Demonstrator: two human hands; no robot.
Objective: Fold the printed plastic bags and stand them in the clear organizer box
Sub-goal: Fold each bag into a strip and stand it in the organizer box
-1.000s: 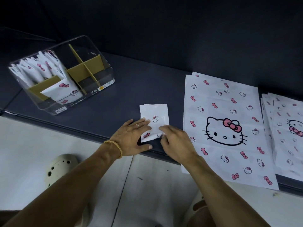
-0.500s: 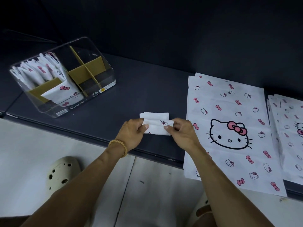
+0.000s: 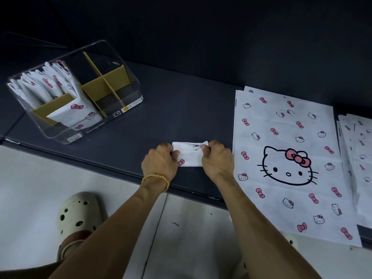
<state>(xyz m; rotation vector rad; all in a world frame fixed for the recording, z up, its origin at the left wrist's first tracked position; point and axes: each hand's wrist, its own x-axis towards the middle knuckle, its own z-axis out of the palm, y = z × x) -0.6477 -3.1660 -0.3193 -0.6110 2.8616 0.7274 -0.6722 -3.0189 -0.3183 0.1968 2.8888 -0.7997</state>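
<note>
On a dark bench (image 3: 177,109), the left hand (image 3: 160,161) and right hand (image 3: 216,158) pinch opposite ends of a small folded printed bag (image 3: 190,156); several folded bags (image 3: 50,87) already stand in the clear organizer box (image 3: 128,77), while flat bags (image 3: 287,158) lie unfolded at right

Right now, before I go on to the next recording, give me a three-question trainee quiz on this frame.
1. True or false: both hands grip the folded bag.
2. Which side of the organizer box holds folded bags: A left, B right?
3. Fill in: the flat bag lies to the ___ of the right hand.

Key: 1 true: left hand and right hand pinch its ends. 2 A. 3 right.
</note>
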